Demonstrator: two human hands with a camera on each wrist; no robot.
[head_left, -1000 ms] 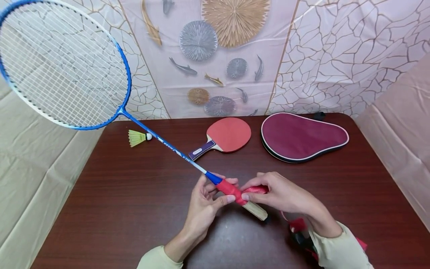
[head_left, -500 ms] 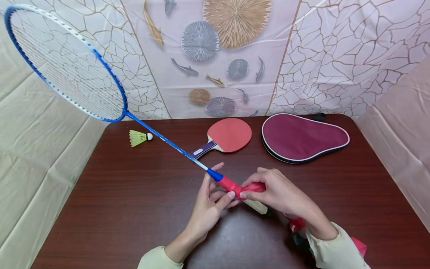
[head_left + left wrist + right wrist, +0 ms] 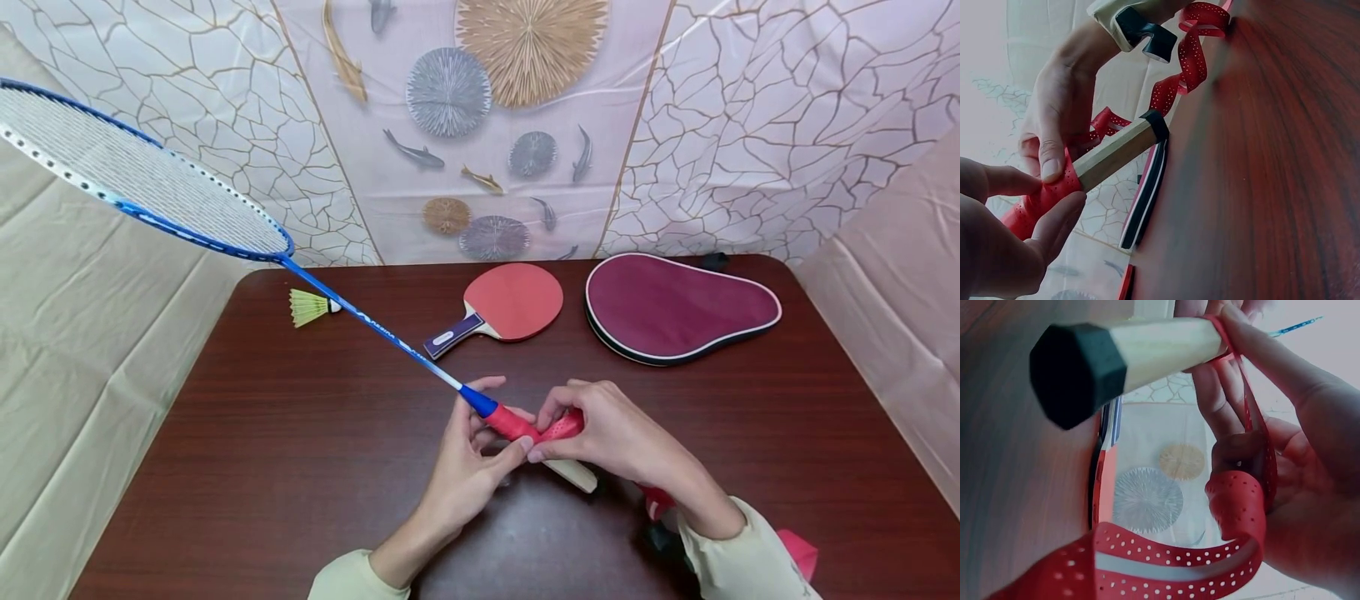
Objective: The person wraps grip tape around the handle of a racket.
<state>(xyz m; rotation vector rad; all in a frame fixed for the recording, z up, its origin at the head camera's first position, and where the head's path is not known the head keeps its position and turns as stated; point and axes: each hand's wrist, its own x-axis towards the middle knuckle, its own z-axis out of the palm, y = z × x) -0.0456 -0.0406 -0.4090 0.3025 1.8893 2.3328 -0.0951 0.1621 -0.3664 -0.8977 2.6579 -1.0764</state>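
Note:
A blue and white badminton racket (image 3: 375, 327) slants up to the left, its strung head tipped nearly edge-on. My left hand (image 3: 465, 471) holds its handle, thumb and fingers about the part wrapped in red. Below the wrap the handle is bare pale wood (image 3: 1113, 153), ending in a black butt cap (image 3: 1069, 375). With my right hand (image 3: 618, 429) I pinch the red perforated grip tape (image 3: 1235, 503) where it meets the handle. The loose tape passes through the right fingers and trails in curls toward the table, partly hidden by the right forearm in the head view.
A yellow shuttlecock (image 3: 309, 307) lies at the back left of the brown table (image 3: 262, 450). Behind the hands are a red table tennis bat (image 3: 517, 300) and a maroon bat case (image 3: 675, 308). A dark strip (image 3: 1147, 34) shows by the right sleeve.
The racket has turned about its shaft, so its head goes from face-on to nearly edge-on. The left thumb has shifted slightly down the handle toward the right fingers.

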